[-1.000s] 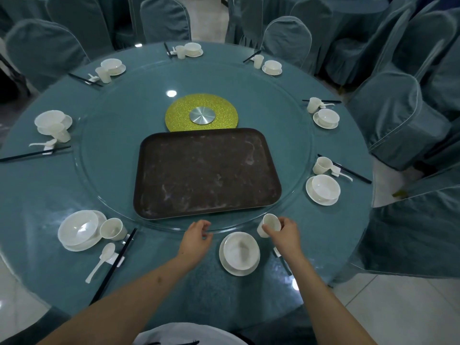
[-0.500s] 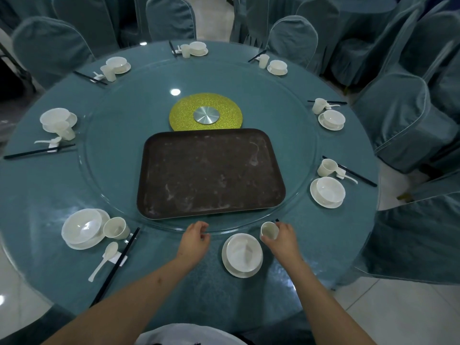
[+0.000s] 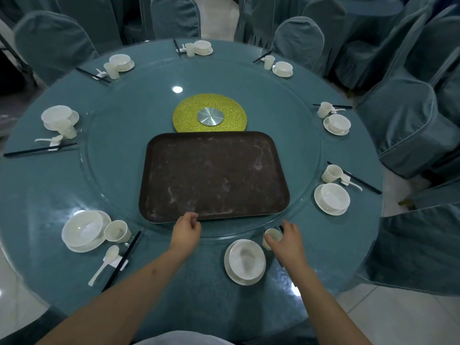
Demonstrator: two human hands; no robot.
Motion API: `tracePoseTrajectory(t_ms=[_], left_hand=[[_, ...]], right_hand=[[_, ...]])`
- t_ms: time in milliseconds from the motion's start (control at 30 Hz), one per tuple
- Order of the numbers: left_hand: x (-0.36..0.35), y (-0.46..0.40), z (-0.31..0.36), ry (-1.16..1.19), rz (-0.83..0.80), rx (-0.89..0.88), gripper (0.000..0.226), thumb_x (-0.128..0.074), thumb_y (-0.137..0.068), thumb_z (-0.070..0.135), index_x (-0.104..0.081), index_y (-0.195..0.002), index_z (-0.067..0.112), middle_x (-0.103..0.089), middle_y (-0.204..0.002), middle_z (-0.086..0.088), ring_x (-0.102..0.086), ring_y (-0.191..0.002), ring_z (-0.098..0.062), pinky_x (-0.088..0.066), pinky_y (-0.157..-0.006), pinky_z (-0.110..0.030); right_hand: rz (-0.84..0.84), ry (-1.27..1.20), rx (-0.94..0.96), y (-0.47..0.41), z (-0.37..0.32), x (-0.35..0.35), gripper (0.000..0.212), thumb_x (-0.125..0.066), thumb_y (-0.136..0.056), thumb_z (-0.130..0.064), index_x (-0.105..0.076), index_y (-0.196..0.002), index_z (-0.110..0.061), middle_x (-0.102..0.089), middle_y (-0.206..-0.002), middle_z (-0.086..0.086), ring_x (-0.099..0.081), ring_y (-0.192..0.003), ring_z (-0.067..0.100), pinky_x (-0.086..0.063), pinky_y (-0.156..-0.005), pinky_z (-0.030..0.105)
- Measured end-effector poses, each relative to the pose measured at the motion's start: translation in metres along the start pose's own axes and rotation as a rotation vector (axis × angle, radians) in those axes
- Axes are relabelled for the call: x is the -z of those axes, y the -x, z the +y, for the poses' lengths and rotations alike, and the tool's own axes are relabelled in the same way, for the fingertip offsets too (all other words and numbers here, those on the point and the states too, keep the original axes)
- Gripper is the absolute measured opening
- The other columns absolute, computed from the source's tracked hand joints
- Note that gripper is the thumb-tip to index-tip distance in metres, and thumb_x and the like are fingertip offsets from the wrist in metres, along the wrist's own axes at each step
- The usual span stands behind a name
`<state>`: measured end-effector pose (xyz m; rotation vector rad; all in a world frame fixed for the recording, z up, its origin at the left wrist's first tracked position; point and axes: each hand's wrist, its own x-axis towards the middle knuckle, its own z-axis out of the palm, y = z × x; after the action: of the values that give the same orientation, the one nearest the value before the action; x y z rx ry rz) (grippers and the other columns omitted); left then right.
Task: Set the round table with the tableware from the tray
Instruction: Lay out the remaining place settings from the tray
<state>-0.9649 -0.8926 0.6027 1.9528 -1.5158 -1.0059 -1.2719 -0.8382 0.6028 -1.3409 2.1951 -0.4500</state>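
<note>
The dark brown tray (image 3: 214,175) lies bare on the glass turntable (image 3: 112,170) in the middle of the round table (image 3: 37,195). My left hand (image 3: 186,230) is at the tray's near rim with its fingers loosely curled, holding nothing that I can see. My right hand (image 3: 290,241) holds a small white cup (image 3: 272,236) that stands on the table just right of a white bowl on a plate (image 3: 245,261) at the near place. A dark chopstick tip (image 3: 281,227) shows behind the cup; the rest is hidden by my hand.
Several set places with bowl, cup, spoon and chopsticks ring the table, the nearest at left (image 3: 83,231) and right (image 3: 332,199). A yellow disc with a metal hub (image 3: 210,115) lies behind the tray. Covered chairs (image 3: 403,125) surround the table.
My left hand moved forward from the turntable's edge to the tray's near rim. My right hand brought the tilted cup upright onto the table beside the bowl.
</note>
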Motion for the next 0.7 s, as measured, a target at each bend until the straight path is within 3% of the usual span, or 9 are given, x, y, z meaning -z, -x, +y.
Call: tracePoseTrajectory(t_ms=[167, 433, 700], left_hand=[[0.023, -0.033, 0.002, 0.001, 0.087, 0.007, 0.026, -0.056, -0.093, 0.015, -0.063, -0.118, 0.01, -0.066, -0.108, -0.007, -0.061, -0.093, -0.019, -0.047, -0.088, -0.031], [0.072, -0.092, 0.003, -0.049, 0.242, 0.026, 0.027, -0.054, -0.093, 0.014, -0.061, -0.119, 0.008, -0.061, -0.107, -0.011, -0.054, -0.088, -0.019, -0.044, -0.088, -0.036], [0.102, -0.153, -0.023, -0.073, 0.297, 0.105, 0.032, -0.052, -0.095, 0.01, -0.059, -0.124, -0.002, -0.064, -0.111, -0.022, -0.057, -0.108, -0.038, -0.044, -0.1, -0.048]], right_hand=[[0.05, 0.03, 0.103, -0.024, -0.028, 0.013, 0.071, -0.068, -0.09, -0.052, -0.048, -0.146, -0.013, -0.05, -0.141, 0.005, -0.044, -0.134, 0.024, -0.039, -0.112, 0.039], [0.064, 0.181, 0.274, -0.09, -0.075, 0.026, 0.051, -0.058, -0.098, -0.042, -0.059, -0.138, -0.011, -0.055, -0.135, 0.01, -0.048, -0.127, 0.029, -0.043, -0.108, 0.042], [0.014, 0.25, 0.288, -0.161, -0.099, 0.026, 0.054, -0.054, -0.1, -0.043, -0.054, -0.144, -0.013, -0.051, -0.144, 0.008, -0.044, -0.134, 0.028, -0.041, -0.112, 0.044]])
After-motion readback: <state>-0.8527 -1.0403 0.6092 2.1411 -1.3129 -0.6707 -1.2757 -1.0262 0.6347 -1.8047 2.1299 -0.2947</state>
